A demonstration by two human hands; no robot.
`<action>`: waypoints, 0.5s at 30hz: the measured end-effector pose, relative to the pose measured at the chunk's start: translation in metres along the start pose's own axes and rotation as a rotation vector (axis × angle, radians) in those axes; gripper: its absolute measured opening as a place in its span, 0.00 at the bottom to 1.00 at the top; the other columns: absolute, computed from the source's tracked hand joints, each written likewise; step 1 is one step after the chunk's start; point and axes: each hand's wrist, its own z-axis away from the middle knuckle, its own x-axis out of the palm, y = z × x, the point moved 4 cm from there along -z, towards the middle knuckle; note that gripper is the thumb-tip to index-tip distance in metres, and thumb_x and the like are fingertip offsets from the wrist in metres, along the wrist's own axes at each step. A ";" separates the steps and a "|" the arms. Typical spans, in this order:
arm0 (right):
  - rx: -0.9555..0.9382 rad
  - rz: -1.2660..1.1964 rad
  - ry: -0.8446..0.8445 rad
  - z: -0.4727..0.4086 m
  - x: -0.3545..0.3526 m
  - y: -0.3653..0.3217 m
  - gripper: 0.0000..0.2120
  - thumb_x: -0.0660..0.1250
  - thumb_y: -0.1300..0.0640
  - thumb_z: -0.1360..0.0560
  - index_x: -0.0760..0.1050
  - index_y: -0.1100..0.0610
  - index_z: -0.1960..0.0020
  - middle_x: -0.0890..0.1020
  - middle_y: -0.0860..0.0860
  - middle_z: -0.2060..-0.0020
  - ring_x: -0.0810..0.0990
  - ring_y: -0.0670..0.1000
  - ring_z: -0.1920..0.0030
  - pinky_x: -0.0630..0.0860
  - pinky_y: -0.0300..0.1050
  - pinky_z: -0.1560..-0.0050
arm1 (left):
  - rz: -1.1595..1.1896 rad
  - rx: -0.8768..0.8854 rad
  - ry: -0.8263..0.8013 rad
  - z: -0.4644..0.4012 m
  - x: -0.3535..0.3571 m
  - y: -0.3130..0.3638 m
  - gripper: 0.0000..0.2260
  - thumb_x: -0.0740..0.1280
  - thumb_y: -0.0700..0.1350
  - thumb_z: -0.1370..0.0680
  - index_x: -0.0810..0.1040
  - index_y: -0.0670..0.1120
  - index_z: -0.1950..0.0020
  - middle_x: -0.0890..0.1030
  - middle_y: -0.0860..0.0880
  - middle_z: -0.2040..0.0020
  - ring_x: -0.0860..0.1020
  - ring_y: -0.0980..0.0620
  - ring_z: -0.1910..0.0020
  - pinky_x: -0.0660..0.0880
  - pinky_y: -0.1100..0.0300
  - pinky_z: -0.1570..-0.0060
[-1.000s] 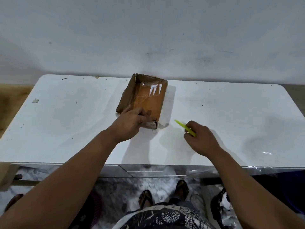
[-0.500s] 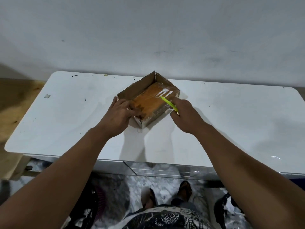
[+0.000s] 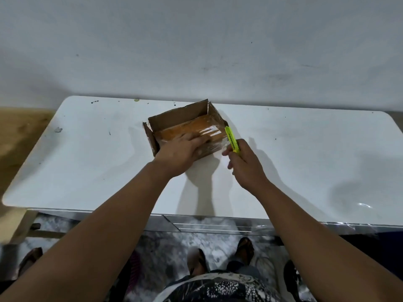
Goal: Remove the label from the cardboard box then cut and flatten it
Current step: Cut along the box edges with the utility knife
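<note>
The box point(image 3: 187, 127) sits mid-worktop point(image 3: 305, 153), the left hand point(image 3: 181, 153) flat across it; the right hand point(image 3: 244, 166) has its fingers curled round the cutter point(image 3: 232, 142). Press firmly, slice away from the fingers

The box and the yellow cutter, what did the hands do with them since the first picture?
The right hand carried the yellow cutter from the bare table up to the cardboard box, at its right end. The box was turned so its long side faces the person. The left hand shifted from the box's corner onto its top. The cutter stayed gripped throughout.
</note>
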 end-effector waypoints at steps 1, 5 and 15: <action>0.026 0.031 0.026 0.001 -0.004 0.005 0.05 0.59 0.55 0.24 0.71 0.50 0.50 0.80 0.51 0.59 0.77 0.52 0.64 0.72 0.49 0.61 | 0.002 -0.002 -0.014 0.000 0.002 0.000 0.21 0.59 0.49 0.15 0.65 0.57 0.21 0.67 0.51 0.23 0.65 0.45 0.25 0.70 0.49 0.37; 0.109 0.131 0.043 0.008 -0.010 0.027 0.07 0.57 0.57 0.20 0.72 0.53 0.46 0.81 0.52 0.54 0.77 0.54 0.62 0.69 0.46 0.63 | 0.024 0.024 0.018 0.001 0.010 -0.006 0.26 0.59 0.40 0.17 0.64 0.57 0.21 0.68 0.50 0.23 0.67 0.43 0.27 0.71 0.48 0.35; 0.125 0.205 0.056 0.006 -0.003 0.030 0.08 0.55 0.56 0.19 0.71 0.54 0.44 0.80 0.54 0.55 0.78 0.53 0.61 0.69 0.43 0.66 | 0.119 0.038 0.054 -0.004 0.015 -0.014 0.21 0.61 0.44 0.16 0.68 0.54 0.23 0.72 0.48 0.26 0.70 0.42 0.29 0.70 0.47 0.32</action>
